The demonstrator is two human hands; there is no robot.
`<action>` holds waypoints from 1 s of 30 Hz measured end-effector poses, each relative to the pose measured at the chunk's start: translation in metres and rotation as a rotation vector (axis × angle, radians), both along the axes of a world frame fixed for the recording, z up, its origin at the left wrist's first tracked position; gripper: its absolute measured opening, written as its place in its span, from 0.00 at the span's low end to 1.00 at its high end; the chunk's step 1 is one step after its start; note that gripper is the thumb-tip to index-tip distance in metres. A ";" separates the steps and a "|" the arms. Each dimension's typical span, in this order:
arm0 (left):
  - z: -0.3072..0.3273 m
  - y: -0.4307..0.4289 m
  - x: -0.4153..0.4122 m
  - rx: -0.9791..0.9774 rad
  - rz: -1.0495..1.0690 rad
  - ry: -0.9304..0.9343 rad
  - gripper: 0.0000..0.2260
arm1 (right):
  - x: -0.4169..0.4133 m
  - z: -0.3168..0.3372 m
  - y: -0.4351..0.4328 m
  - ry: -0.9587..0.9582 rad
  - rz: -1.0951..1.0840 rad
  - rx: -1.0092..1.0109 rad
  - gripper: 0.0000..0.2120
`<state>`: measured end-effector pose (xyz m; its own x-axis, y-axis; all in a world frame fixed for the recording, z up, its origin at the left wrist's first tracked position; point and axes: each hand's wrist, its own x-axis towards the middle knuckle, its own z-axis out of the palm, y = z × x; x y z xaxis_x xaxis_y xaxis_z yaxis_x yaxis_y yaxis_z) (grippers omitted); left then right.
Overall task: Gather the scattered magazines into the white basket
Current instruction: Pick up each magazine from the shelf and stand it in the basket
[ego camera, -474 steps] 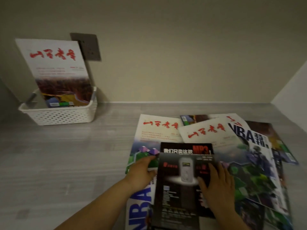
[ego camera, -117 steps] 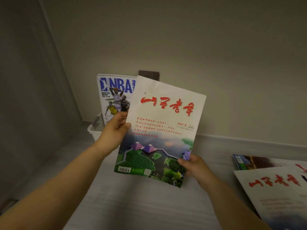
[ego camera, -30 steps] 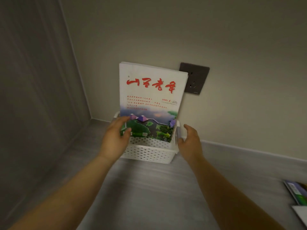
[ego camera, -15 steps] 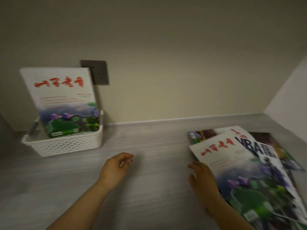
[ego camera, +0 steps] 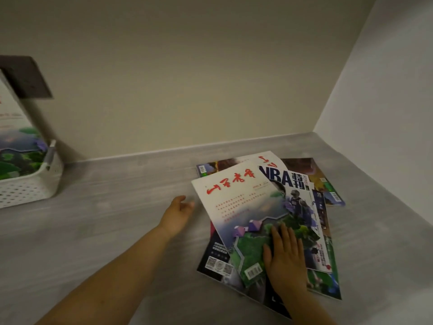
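basket [ego camera: 35, 184]: white, perforated wall, at the far left edge, partly cut off by the frame; sits on the grey surface [ego camera: 117, 219] by the back wall.
stood magazine [ego camera: 16, 146]: upright in the basket, green landscape cover, mostly cropped.
socket plate [ego camera: 23, 78]: dark, on the wall behind the stood magazine.
left hand [ego camera: 178, 212]: holds nothing, fingers loosely extended, low over the surface, just beside the pile's left edge; contact with the surface cannot be told.
black magazine [ego camera: 215, 261]: low in the pile, its near-left corner sticking out, QR codes showing.
top magazine [ego camera: 239, 207]: white cover, red title, landscape below; lies tilted on the pile.
right hand [ego camera: 283, 256]: flat, fingers straight and together, palm down on the top magazine's lower cover.
NBA magazine [ego camera: 297, 195]: partly under the top magazine, showing to its right.
back magazines [ego camera: 323, 181]: fanned out at the pile's far and right edge, flat on the surface, well apart from the basket.
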<state>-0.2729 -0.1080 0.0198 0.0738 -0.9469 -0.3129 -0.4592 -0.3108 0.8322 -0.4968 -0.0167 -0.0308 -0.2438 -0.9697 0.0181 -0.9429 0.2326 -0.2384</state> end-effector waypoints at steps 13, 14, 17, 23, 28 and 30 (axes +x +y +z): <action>0.009 -0.034 -0.055 -0.027 0.275 0.298 0.16 | -0.006 -0.012 -0.002 -0.084 0.024 -0.038 0.32; 0.015 -0.035 -0.056 -0.027 0.260 0.321 0.16 | -0.005 -0.013 -0.001 -0.089 0.029 -0.044 0.33; 0.028 -0.033 -0.057 -0.025 0.186 0.354 0.17 | -0.004 -0.006 -0.001 -0.103 0.024 -0.031 0.38; 0.040 -0.020 -0.041 -0.038 0.154 0.387 0.19 | -0.001 0.014 0.008 -0.138 0.101 0.008 0.28; 0.068 -0.012 -0.024 -0.166 0.095 0.435 0.15 | -0.003 0.015 -0.001 -0.283 0.172 -0.045 0.25; 0.082 -0.008 -0.013 -0.232 0.066 0.433 0.15 | 0.001 0.029 -0.007 -0.376 0.116 -0.120 0.24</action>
